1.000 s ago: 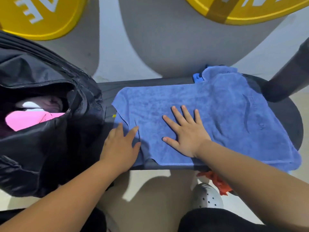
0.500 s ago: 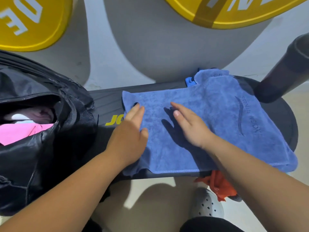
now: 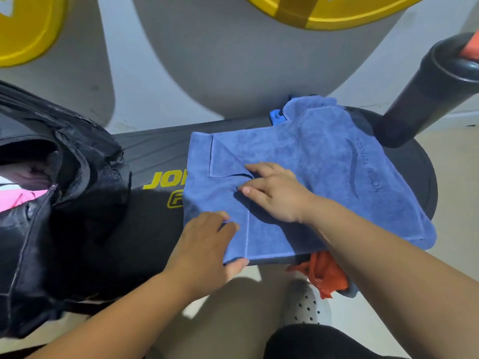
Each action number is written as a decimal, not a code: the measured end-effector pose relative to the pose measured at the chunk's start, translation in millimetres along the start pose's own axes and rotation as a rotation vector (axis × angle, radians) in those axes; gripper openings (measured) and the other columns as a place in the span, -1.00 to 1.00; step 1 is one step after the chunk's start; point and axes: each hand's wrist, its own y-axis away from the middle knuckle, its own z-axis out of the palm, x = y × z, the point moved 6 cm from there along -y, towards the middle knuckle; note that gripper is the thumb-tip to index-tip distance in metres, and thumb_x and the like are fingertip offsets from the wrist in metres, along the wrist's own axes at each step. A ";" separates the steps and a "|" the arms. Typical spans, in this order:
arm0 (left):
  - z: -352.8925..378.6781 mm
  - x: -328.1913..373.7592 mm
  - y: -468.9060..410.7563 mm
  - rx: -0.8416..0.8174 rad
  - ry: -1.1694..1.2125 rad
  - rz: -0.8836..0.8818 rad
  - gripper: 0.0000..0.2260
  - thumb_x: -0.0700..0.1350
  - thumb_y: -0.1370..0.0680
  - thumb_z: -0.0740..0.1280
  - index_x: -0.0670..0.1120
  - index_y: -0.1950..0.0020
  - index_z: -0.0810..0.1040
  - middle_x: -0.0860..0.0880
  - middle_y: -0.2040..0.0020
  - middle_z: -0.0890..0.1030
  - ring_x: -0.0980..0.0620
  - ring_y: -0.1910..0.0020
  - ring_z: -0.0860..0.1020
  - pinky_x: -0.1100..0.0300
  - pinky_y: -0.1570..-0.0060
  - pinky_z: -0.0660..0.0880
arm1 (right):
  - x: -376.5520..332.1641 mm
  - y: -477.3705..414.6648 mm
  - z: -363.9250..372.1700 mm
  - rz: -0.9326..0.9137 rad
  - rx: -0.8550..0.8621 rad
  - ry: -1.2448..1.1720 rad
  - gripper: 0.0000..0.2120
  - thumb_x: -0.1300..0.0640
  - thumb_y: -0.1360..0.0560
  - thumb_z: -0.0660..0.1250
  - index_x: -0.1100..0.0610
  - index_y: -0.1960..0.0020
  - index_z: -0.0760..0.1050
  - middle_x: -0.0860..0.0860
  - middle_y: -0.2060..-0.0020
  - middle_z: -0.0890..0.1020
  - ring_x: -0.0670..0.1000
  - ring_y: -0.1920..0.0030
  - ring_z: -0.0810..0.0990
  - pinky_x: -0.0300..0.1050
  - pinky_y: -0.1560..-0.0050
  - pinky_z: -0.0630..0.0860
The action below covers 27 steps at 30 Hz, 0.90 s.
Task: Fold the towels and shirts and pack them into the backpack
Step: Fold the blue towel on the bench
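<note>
A blue towel (image 3: pixel 305 161) lies spread over a black padded bench (image 3: pixel 153 151) with yellow lettering. Its left end is doubled over toward the middle. My left hand (image 3: pixel 207 244) pinches the towel's near left edge at the bench's front rim. My right hand (image 3: pixel 274 190) grips the folded flap near the towel's middle. An open black backpack (image 3: pixel 64 203) sits at the left end of the bench, with pink cloth (image 3: pixel 18 198) showing inside it.
An orange cloth (image 3: pixel 324 273) hangs below the bench's front edge, under the towel. A black padded roller (image 3: pixel 430 92) juts up at the right. Yellow weight plates (image 3: pixel 324 9) lean at the back. A grey perforated shoe (image 3: pixel 305 304) is on the floor.
Both hands were pressing flat on the towel; now they grip it, and its left end has been folded over to the right, baring more of the bench lettering.
</note>
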 end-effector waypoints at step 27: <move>-35.9 57.5 -44.4 0.180 0.463 0.041 -0.75 0.04 -0.55 0.23 -0.04 0.21 0.59 0.05 0.29 0.48 0.02 0.26 0.47 0.08 0.24 0.46 | 31.4 -26.8 -98.0 0.352 0.375 -0.739 -0.65 -0.07 -0.59 0.29 0.11 -0.27 0.57 0.02 -0.13 0.64 0.02 -0.05 0.59 -0.06 -0.07 0.50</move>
